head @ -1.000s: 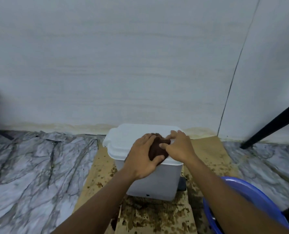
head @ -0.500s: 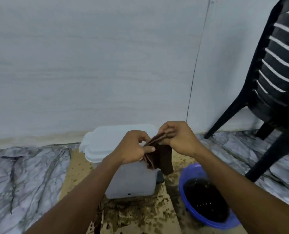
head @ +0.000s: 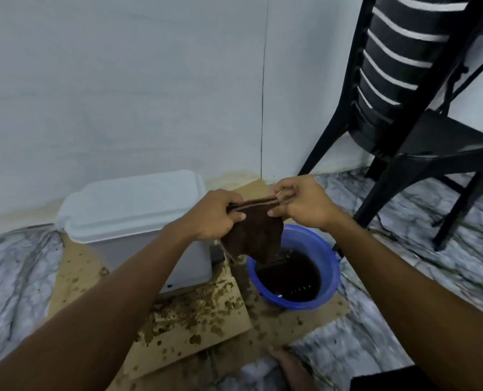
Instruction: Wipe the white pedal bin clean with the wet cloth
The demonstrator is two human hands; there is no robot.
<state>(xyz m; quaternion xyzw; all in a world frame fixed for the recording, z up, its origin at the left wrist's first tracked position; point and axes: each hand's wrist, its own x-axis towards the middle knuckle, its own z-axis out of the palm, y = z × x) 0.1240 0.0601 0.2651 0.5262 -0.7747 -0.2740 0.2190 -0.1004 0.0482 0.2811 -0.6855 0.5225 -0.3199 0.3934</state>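
Spattered cardboard (head: 195, 320), left hand (head: 215, 215) and right hand (head: 302, 204), fingers (head: 284, 193) curled, pinching wet cloth (head: 254, 235) above blue basin (head: 330, 266)

One wide-angle camera, worn on the person's head, looks forward and down along both forearms at the floor (head: 12, 275) where it meets the wall (head: 122, 80). The left hand (head: 212, 214) and right hand (head: 301, 203) sit close, near mid-frame; the white pedal bin (head: 127, 204) lies left of them, a blue basin (head: 332, 268) below, a black chair (head: 404, 114) far right.
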